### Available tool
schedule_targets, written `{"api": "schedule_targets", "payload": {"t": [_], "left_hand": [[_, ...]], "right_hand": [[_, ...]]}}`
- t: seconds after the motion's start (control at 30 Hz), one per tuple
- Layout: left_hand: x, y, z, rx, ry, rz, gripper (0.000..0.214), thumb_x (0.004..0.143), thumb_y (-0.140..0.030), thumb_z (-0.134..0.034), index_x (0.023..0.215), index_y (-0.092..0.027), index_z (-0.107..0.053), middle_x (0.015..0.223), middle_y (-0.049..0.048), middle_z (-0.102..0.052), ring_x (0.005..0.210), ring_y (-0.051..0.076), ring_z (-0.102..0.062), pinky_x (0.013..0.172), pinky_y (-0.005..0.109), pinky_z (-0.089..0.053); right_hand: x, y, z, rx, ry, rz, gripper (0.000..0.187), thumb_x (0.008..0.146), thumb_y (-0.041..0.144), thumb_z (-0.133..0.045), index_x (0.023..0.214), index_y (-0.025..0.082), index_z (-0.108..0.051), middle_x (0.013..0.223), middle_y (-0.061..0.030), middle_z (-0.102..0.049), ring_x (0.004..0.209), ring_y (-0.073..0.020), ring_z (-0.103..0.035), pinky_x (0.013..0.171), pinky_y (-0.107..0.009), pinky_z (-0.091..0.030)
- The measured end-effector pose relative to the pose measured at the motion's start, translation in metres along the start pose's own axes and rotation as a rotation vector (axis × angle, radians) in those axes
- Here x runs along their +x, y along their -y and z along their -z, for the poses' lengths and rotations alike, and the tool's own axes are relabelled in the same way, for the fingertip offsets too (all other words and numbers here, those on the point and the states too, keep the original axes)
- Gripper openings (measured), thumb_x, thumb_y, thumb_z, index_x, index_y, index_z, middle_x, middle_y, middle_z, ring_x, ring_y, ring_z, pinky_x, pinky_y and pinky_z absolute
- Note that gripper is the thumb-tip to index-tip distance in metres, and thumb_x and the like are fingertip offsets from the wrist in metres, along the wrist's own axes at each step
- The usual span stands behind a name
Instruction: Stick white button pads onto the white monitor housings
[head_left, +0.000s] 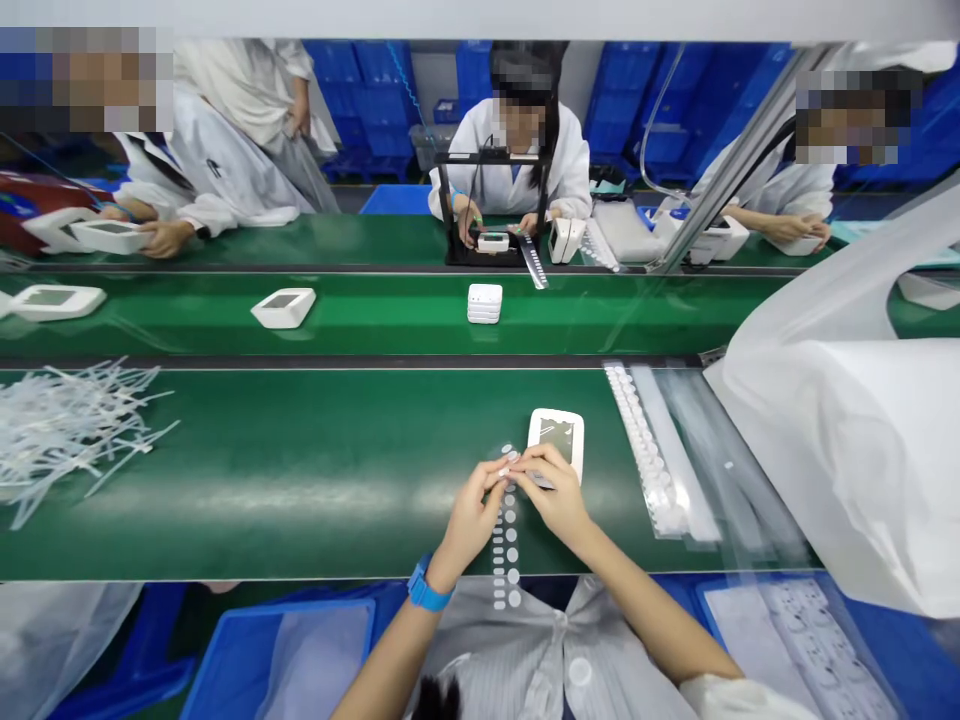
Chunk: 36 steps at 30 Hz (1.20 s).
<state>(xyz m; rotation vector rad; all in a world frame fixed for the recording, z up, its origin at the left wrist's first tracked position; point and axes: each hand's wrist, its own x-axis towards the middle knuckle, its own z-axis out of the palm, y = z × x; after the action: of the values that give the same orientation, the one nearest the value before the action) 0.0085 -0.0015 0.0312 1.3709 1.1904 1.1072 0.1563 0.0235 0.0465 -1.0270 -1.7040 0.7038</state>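
My left hand and my right hand meet above the green work surface, fingertips pinched together. Between them is a clear strip of round and oblong stickers, which hangs down over the table's front edge. A small whitish piece sits at the fingertips, too small to make out fully. Partly behind my right hand lies a white device with a grey screen, flat on the surface. A blue band circles my left wrist.
White cable ties are heaped at left. More sticker strips lie at right beside a large white bag. The conveyor bears white devices and a small stack. Co-workers sit opposite. Blue bins stand below.
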Motion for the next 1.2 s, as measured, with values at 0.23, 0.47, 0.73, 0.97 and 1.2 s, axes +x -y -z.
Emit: {"api": "schedule_targets", "payload": {"t": [0.23, 0.47, 0.73, 0.97, 1.2], "left_hand": [[-0.002, 0.002, -0.001, 0.096, -0.022, -0.030, 0.024, 0.093, -0.025, -0.049, 0.115, -0.020, -0.057, 0.120, 0.0084, -0.069, 0.110, 0.022, -0.065, 0.095, 0.036, -0.050], [-0.002, 0.003, 0.001, 0.122, -0.005, -0.029, 0.025, 0.093, -0.025, -0.049, 0.116, -0.021, -0.058, 0.122, 0.0083, -0.068, 0.114, 0.022, -0.063, 0.097, 0.036, -0.049], [-0.002, 0.004, 0.001, 0.136, 0.024, -0.035, 0.028, 0.091, -0.027, -0.054, 0.118, -0.020, -0.057, 0.121, 0.0096, -0.068, 0.113, 0.023, -0.063, 0.098, 0.037, -0.048], [0.000, 0.011, 0.000, 0.133, 0.007, -0.020, 0.029, 0.093, -0.026, -0.050, 0.121, -0.021, -0.056, 0.126, 0.0092, -0.065, 0.117, 0.021, -0.061, 0.101, 0.036, -0.047], [0.016, 0.027, -0.004, -0.036, 0.079, 0.166, 0.036, 0.092, -0.033, -0.052, 0.125, -0.020, -0.049, 0.124, 0.0119, -0.065, 0.111, 0.023, -0.065, 0.092, 0.035, -0.051]], "right_hand": [[-0.001, 0.000, 0.002, 0.002, 0.000, 0.007, 0.013, 0.088, 0.022, -0.061, 0.086, 0.028, -0.072, 0.084, -0.0040, -0.063, 0.083, -0.0201, -0.061, 0.075, -0.039, -0.054], [-0.007, -0.002, -0.001, -0.004, -0.020, -0.006, 0.014, 0.089, 0.022, -0.060, 0.089, 0.029, -0.073, 0.086, -0.0042, -0.063, 0.083, -0.0199, -0.061, 0.073, -0.038, -0.053], [-0.009, -0.006, 0.000, 0.019, 0.004, -0.030, 0.016, 0.090, 0.021, -0.058, 0.089, 0.030, -0.071, 0.086, -0.0037, -0.062, 0.083, -0.0191, -0.062, 0.074, -0.036, -0.054], [-0.009, -0.005, -0.001, 0.085, 0.076, -0.134, 0.010, 0.090, 0.022, -0.058, 0.084, 0.026, -0.065, 0.086, -0.0023, -0.059, 0.083, -0.0175, -0.060, 0.076, -0.034, -0.053], [-0.019, -0.014, 0.036, -0.024, 0.041, -0.364, 0.010, 0.088, 0.030, -0.059, 0.080, 0.025, -0.061, 0.081, -0.0016, -0.061, 0.072, -0.0175, -0.062, 0.064, -0.032, -0.053]]}}
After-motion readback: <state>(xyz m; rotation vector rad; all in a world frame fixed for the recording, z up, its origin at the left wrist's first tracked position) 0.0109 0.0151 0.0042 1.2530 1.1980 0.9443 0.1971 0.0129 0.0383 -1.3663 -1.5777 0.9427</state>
